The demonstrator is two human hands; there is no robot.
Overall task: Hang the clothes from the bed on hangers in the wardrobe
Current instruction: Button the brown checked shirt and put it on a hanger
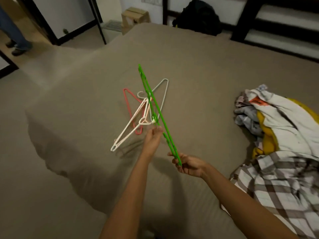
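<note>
Green plastic stands out at the centre: a green hanger (158,112) is held tilted above the bed (69,118), its long bar running from the right hand (189,165) up and away past the left hand (152,138). The hands are apart. The right one has its fingers curled round the hanger's near end, and the left one, further out, gathers its fingertips at the hanger's middle. A white hanger (128,130) slants beside the left hand, its neck meeting those fingertips, though I cannot tell whether they touch it. Just beyond the left hand lie a pink hanger (128,102) and a pale hanger (164,94), overlapping one another. Well out to the side of the right hand, a crumpled pile of clothes (276,118) in white, grey and yellow sits on the bed, and a checked shirt (276,183) lies spread beside the right forearm. Far beyond both hands a black backpack (198,16) rests at the bed's far edge, with a cardboard box (134,16) nearby on the floor. Off past the left hand, another person's legs (15,35) stand by a doorway.
</note>
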